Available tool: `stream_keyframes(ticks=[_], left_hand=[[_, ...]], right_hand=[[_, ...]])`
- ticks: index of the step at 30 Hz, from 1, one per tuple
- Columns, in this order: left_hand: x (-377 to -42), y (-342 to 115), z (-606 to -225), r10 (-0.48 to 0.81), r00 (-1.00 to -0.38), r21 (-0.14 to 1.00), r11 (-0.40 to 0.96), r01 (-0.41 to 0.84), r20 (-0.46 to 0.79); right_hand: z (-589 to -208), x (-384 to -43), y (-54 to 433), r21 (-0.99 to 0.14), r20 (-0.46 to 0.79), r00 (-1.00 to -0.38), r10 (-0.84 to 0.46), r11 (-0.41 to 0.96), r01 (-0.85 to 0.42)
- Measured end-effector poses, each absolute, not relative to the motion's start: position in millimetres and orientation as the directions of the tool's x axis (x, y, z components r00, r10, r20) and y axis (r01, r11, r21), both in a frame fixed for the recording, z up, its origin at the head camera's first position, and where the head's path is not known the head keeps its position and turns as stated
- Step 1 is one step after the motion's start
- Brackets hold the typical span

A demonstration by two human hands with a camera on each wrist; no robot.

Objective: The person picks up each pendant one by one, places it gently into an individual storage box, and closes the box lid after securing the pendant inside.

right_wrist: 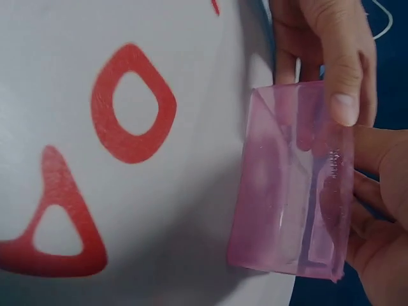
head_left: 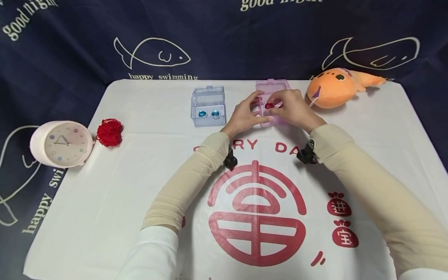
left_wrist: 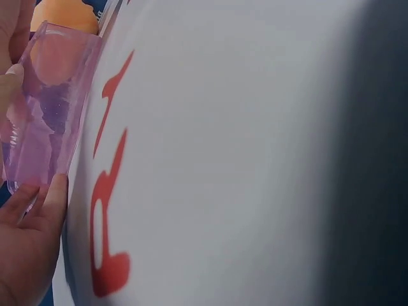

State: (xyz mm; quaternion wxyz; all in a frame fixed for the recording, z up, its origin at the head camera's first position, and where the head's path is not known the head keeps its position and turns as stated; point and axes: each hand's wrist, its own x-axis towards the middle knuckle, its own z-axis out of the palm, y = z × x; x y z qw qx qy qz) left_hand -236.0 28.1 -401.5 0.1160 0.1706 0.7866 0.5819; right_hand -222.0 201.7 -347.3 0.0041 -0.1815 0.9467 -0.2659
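Note:
A see-through pink box [head_left: 274, 86] stands on the table with its lid raised at the back. My left hand [head_left: 243, 116] grips its left end, the thumb along the front; in the left wrist view, fingertips [left_wrist: 56, 191] touch that end. My right hand [head_left: 292, 109] reaches into the box and pinches a red gem [head_left: 268, 105], which has a pale edge. In the right wrist view the box front [right_wrist: 280, 191] partly covers the right fingers. To the left, a see-through blue box [head_left: 208, 121] with raised lid holds two blue gems [head_left: 202, 113] with light rims.
An orange plush toy [head_left: 330, 89] lies just right of the pink box. On the far left are a round pale clock [head_left: 66, 144] and a bundle of red yarn [head_left: 109, 132]. The white tablecloth [head_left: 147, 167] has red print; a dark patterned curtain [head_left: 224, 42] hangs behind.

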Motion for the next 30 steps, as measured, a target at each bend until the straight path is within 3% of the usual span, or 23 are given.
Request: stream_keyframes(ticks=[9, 30], left_hand=[[-235.0, 30.0, -402.1, 0.416, -0.909, 0.958, 0.246, 0.148, 0.034], [-234.8, 28.1, -402.7, 0.416, -0.908, 0.949, 0.267, 0.166, 0.042]], right_hand=[[-356.1, -237.5, 194.2, -0.463, 0.043, -0.917, -0.396, 0.806, -0.370], [-355.6, -242.8, 186.1, -0.445, -0.092, -0.939, -0.330, 0.858, -0.258]])
